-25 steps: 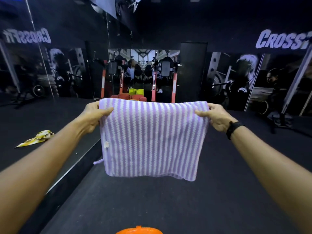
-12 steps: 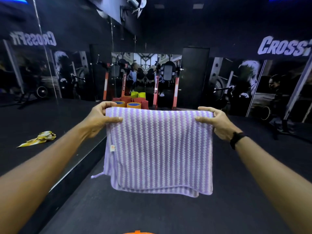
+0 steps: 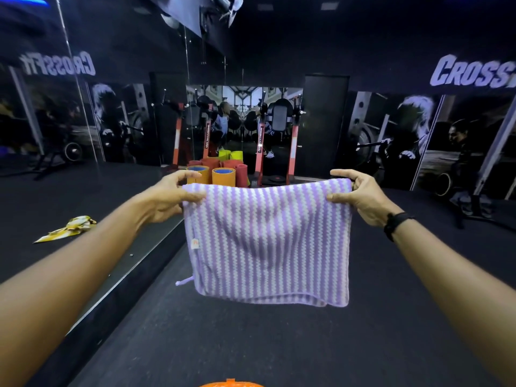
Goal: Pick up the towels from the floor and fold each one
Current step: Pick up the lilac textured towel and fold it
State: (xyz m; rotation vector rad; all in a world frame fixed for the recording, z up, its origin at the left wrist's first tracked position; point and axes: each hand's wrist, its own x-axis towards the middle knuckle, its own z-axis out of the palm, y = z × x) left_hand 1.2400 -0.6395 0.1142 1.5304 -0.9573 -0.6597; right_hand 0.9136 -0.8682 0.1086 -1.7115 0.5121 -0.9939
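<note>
Peeking in at the bottom edge is an orange object, too cropped to identify, with the dark gym floor stretching away beyond it. Both bare forearms reach forward over that floor, and between them hangs the purple-and-white striped towel, held up in the air, doubled over so two layers show along its lower hem, with a small tag on its left edge and a loose thread trailing at the lower left corner. The left hand pinches the top left corner, thumb in front and fingers curled behind the cloth; the right hand, a black wristband on its wrist, pinches the top right corner the same way. Off to the left, on a raised black platform, lies a crumpled yellow patterned cloth. Farther back, just past the towel's upper edge, stand rolled mats in orange, red and yellow-green, then red exercise machine frames against a mirrored wall
</note>
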